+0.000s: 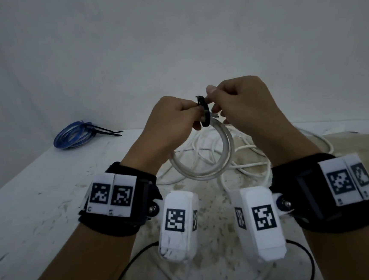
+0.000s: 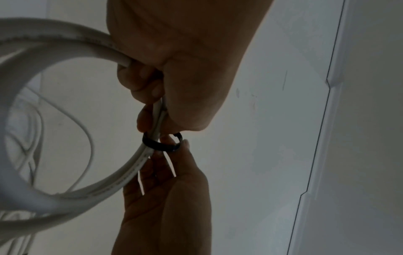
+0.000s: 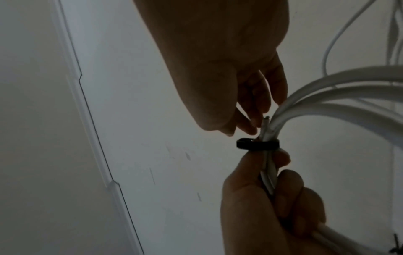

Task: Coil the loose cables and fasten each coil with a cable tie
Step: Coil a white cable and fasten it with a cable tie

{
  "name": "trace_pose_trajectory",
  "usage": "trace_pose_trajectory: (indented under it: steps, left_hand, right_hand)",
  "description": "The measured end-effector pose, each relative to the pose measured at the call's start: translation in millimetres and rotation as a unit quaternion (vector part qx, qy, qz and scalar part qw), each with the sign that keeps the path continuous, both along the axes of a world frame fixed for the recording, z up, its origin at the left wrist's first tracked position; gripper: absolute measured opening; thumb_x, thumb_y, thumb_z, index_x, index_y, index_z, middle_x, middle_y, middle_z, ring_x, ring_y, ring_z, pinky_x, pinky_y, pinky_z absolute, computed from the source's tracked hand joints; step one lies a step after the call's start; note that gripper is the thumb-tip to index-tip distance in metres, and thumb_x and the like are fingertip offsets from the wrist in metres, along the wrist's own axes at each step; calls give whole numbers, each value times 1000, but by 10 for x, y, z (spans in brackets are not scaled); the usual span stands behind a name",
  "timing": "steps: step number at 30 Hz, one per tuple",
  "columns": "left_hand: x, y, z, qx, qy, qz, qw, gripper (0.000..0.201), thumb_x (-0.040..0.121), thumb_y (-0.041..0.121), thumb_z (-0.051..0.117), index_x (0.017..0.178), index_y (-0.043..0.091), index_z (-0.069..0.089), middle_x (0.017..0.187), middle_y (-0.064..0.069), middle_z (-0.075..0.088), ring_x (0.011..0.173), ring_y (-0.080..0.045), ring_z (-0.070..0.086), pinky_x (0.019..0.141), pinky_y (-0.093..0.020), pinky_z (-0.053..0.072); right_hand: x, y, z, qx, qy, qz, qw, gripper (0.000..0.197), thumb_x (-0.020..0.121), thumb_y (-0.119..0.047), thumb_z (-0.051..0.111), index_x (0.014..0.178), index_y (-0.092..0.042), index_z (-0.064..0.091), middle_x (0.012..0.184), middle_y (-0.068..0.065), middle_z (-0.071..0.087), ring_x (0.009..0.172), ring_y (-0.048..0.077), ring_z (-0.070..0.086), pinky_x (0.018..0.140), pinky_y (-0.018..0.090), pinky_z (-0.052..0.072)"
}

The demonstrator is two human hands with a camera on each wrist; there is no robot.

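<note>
Both hands are raised above the table (image 1: 39, 197). My left hand (image 1: 195, 114) grips a white cable coil (image 1: 226, 149) at its top, fingers curled round the bundled turns. A black cable tie (image 1: 206, 115) is looped round the coil just beside those fingers. My right hand (image 1: 213, 99) pinches the tie with thumb and fingertips. In the left wrist view the tie (image 2: 159, 146) rings the coil (image 2: 122, 179) loosely, with slack on one side. The right wrist view shows the tie (image 3: 257, 144) below a cut cable end sticking out of the coil (image 3: 327, 96).
A blue cable coil (image 1: 73, 135) bound with black ties lies at the back left of the table. Loose white cables (image 1: 250, 147) sprawl on the table under and right of the hands. A thin black cable (image 1: 131, 259) runs near the front. A plain wall stands behind.
</note>
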State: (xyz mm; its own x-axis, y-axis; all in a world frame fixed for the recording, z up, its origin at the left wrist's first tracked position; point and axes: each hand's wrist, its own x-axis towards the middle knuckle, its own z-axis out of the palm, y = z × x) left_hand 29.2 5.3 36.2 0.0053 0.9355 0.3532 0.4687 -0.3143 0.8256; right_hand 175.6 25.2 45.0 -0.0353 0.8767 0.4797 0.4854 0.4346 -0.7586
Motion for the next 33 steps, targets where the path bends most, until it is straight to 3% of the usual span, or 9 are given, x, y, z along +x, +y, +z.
trace_pose_trajectory:
  steps: [2, 4, 6, 10, 16, 21, 24, 29, 33]
  left_hand:
    - [-2, -12, 10, 1, -4, -14, 1000, 31, 93, 14, 59, 68, 21, 74, 54, 7, 62, 44, 0, 46, 47, -11, 33]
    - [0, -18, 12, 0, 2, -23, 1000, 27, 93, 15, 59, 73, 21, 77, 60, 2, 64, 44, -1, 43, 47, -14, 32]
    - [9, -31, 14, -2, 8, -32, 999, 26, 94, 14, 58, 76, 17, 77, 63, -2, 65, 42, 0, 43, 47, -14, 30]
    - [39, -66, 18, -4, 25, -45, 999, 31, 94, 12, 57, 69, 21, 73, 54, 6, 60, 40, 1, 45, 46, -11, 30]
    - [77, -82, -2, -7, 61, -63, 996, 28, 95, 15, 57, 73, 5, 73, 40, 12, 48, 35, -4, 35, 43, -12, 26]
    - [69, -81, 13, 9, 69, -75, 995, 26, 94, 14, 59, 75, 12, 76, 51, 9, 58, 40, -1, 41, 49, -12, 32]
    - [91, -82, 4, 3, 54, -73, 996, 26, 96, 15, 57, 79, 16, 77, 53, 8, 60, 35, -2, 38, 42, -10, 28]
    - [55, -37, -27, 6, 15, -51, 999, 28, 97, 15, 56, 78, 17, 76, 53, 9, 59, 39, 1, 45, 41, -8, 28]
    - [63, -42, -14, 13, -41, -65, 997, 26, 98, 11, 54, 85, 12, 77, 53, 5, 58, 38, 0, 44, 41, -6, 29]
  right_hand:
    - [33, -19, 19, -42, 23, 21, 999, 30, 94, -33, 63, 78, -12, 77, 72, 9, 71, 65, 15, 65, 71, 41, 58]
    - [52, -27, 26, -88, 58, 40, 994, 28, 93, -29, 65, 76, -10, 76, 66, 2, 70, 59, 7, 62, 60, 31, 55]
    - [57, -30, 35, -126, 105, 60, 985, 24, 91, -24, 67, 72, -12, 73, 63, -4, 68, 60, 8, 62, 60, 27, 51]
    - [77, -52, 52, -187, 162, 90, 965, 14, 88, -21, 69, 79, -12, 74, 71, -1, 70, 65, 13, 63, 60, 26, 51]
    - [94, -68, 58, -254, 245, 106, 930, 13, 85, -11, 63, 73, -10, 68, 67, 4, 65, 64, 21, 59, 63, 32, 52]
    - [64, -64, 79, -200, 217, 62, 953, 20, 96, -7, 53, 77, -5, 60, 65, 4, 59, 58, 15, 57, 54, 29, 53]
    - [57, -53, 67, -139, 161, 34, 976, 20, 100, -13, 50, 85, -4, 60, 70, 4, 62, 54, 12, 59, 45, 22, 49]
    - [35, -33, 35, -99, 113, 48, 987, 24, 94, -20, 65, 87, 3, 67, 73, 4, 68, 56, 9, 63, 56, 25, 57]
    - [51, 13, 23, -55, 117, 24, 991, 21, 94, -17, 64, 84, 1, 62, 77, 9, 70, 65, 17, 67, 73, 41, 61]
